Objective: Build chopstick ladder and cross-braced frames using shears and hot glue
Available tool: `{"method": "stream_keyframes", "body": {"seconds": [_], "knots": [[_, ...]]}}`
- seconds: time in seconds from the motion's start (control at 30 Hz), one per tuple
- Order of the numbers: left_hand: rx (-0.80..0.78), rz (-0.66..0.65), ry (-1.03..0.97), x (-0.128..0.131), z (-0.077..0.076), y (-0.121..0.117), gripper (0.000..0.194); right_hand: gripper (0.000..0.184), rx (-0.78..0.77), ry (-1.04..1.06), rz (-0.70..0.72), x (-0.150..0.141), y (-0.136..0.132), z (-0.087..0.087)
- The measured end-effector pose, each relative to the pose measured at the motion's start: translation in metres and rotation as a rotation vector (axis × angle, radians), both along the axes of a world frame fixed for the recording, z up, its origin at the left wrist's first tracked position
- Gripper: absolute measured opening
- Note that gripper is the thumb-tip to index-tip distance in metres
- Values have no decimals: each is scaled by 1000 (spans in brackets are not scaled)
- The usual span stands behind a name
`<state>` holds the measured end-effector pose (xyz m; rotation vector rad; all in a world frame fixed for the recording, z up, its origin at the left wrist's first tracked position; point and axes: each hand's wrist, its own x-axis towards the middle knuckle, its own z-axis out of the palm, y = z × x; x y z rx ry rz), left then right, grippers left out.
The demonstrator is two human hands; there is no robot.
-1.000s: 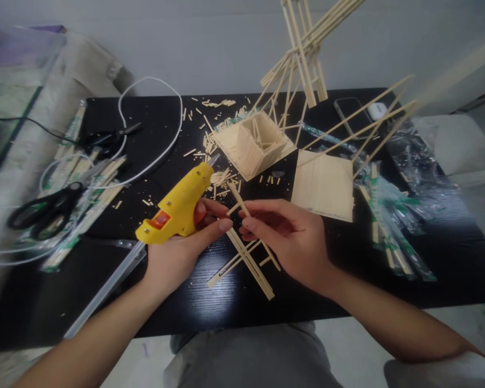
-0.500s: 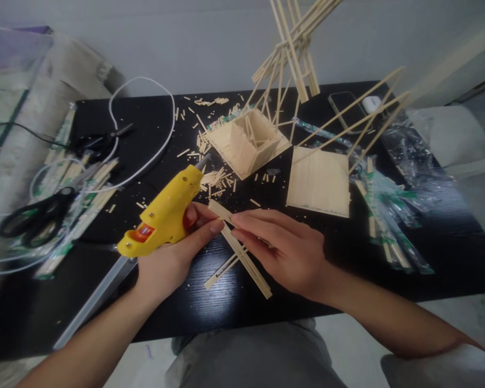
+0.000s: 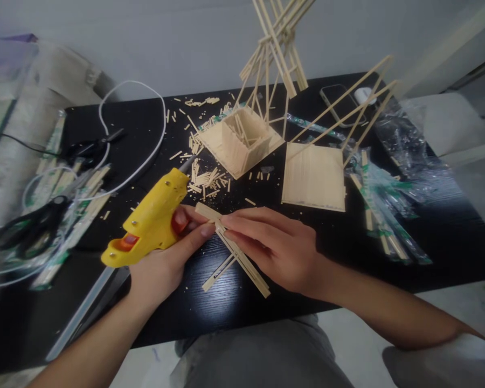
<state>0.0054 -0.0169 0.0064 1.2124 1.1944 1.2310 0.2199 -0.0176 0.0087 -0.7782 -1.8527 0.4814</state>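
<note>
A yellow hot glue gun (image 3: pixel 151 213) rests in my left hand (image 3: pixel 167 256), nozzle pointing up and away, with a glue stick (image 3: pixel 83 312) coming out of its back end. The thumb and a finger of the same hand also pinch the upper end of a crossed bundle of thin wooden sticks (image 3: pixel 248 267). From the other side, my right hand (image 3: pixel 281 250) grips that bundle near its top with closed fingertips. A shorter pair of sticks (image 3: pixel 218 273) crosses under the bundle. The fingertips hide where the sticks meet.
Behind the hands stand a wooden stick structure with a box base (image 3: pixel 242 140) and a flat stick panel (image 3: pixel 314 178) with raised legs. Small offcuts (image 3: pixel 208 180) lie scattered. Black scissors (image 3: pixel 36 221) and a white cable (image 3: pixel 161 134) are left; wrapped sticks (image 3: pixel 382 215) and a phone (image 3: pixel 339 105) right.
The glue gun and left hand have shifted slightly left in view, and the background has shifted too. Both hands keep their hold on the stick bundle, whose upper end now lies further left.
</note>
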Motion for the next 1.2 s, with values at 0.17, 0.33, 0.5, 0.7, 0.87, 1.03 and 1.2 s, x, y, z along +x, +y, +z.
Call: {"method": "stream_keyframes", "body": {"seconds": [0.17, 0.33, 0.5, 0.7, 0.87, 1.03, 1.2], "knots": [[21, -3, -4, -1, -2, 0, 30, 26, -12, -2, 2, 0, 0, 0], [24, -33, -27, 1, -2, 0, 29, 25, -15, 5, -3, 0, 1, -1], [14, -29, -7, 2, 2, 1, 30, 25, -37, 52, 7, -1, 2, -1], [36, -18, 35, 4, 2, 2, 28, 25, -198, 165, 25, -3, 3, 1], [28, 10, 1, 4, 2, 2, 28, 24, -423, 266, 8, -5, 0, 1], [63, 41, -21, 4, 4, 4, 24, 28, -861, 595, 78, -8, 5, 4], [62, 90, -15, 8, 7, 7, 24, 26, -1209, 784, 177, -2, 17, 7]]}}
